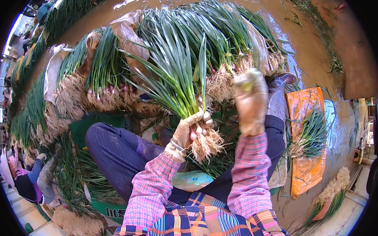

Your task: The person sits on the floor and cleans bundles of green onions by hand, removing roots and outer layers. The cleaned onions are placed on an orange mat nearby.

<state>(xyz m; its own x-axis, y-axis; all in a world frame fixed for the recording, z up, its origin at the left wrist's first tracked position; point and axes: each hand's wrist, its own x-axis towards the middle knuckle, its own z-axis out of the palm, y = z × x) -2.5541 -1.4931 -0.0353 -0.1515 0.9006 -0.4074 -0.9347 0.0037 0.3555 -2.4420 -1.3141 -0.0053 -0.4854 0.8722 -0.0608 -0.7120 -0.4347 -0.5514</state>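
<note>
My left hand (185,130), in a pale, soiled glove, grips a bunch of green garlic (177,95) just above the bulbs. Its long flat leaves fan up and to the left, while pinkish-white bulbs and tangled pale roots (206,145) hang below my fingers. To the right, my right hand (250,101) is raised above my right knee, also gloved and blurred by motion. Its fingers look curled, with a greenish patch near them; whether they hold anything cannot be made out. Just beyond both hands lies a large heap of green garlic (223,35), roots toward me.
More garlic bundles (106,65) line the left, partly wrapped in pale sheeting (129,31). An orange sack (305,178) bearing a small bunch (313,134) lies on the wet floor (341,129) at right. Loose leaves surround my legs. Another person (30,181) crouches at lower left.
</note>
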